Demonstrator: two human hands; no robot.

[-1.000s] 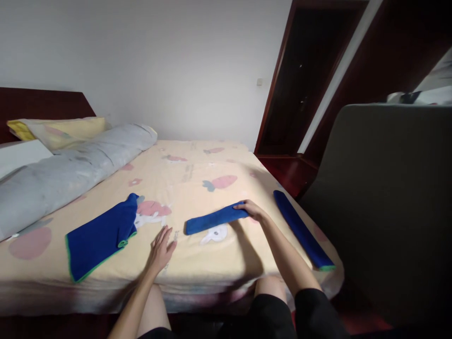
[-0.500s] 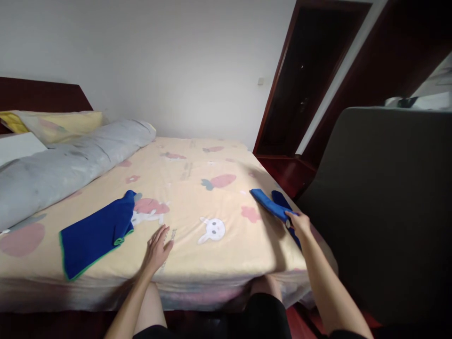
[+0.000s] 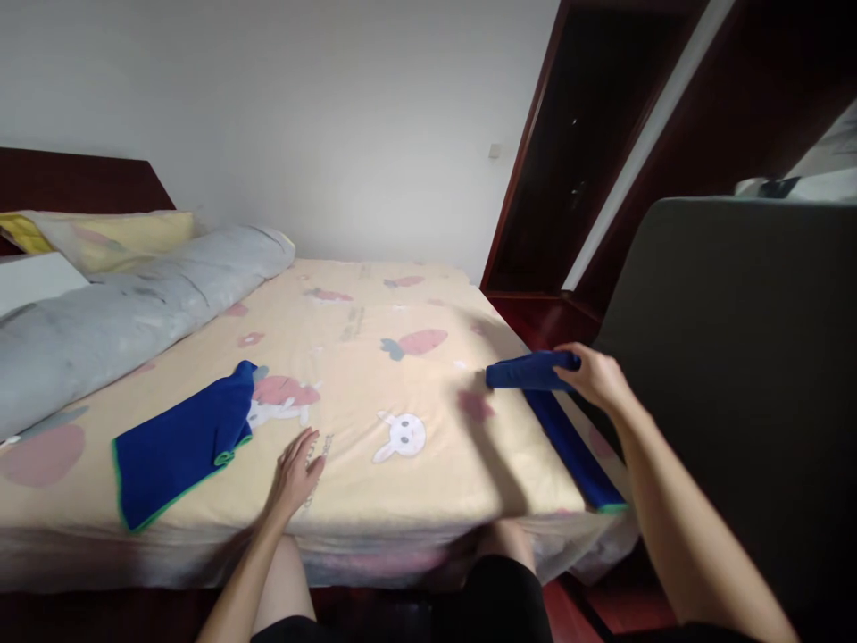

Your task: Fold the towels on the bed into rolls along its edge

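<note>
My right hand (image 3: 595,377) grips one end of a folded blue cloth (image 3: 526,371), held above the right side of the bed. Beneath it, along the bed's right edge, lies another folded blue cloth (image 3: 572,451), a long narrow strip with a green-trimmed end. My left hand (image 3: 300,471) rests on the patterned bedsheet (image 3: 354,482), fingers stretched out, holding nothing. Left of that hand, a blue cloth with green edging (image 3: 180,446) is spread out, its right end bunched and partly rolled.
A long grey bolster-like roll (image 3: 153,299) and a yellow pillow (image 3: 134,237) lie at the bed's left, by the dark headboard (image 3: 80,183). A dark grey panel (image 3: 736,375) stands close on the right. Behind are a white wall and a dark door (image 3: 595,152).
My right hand has risen and moved right with the folded cloth, which has swung from slanting to nearly level. More of the strip underneath now shows. My left hand stays put.
</note>
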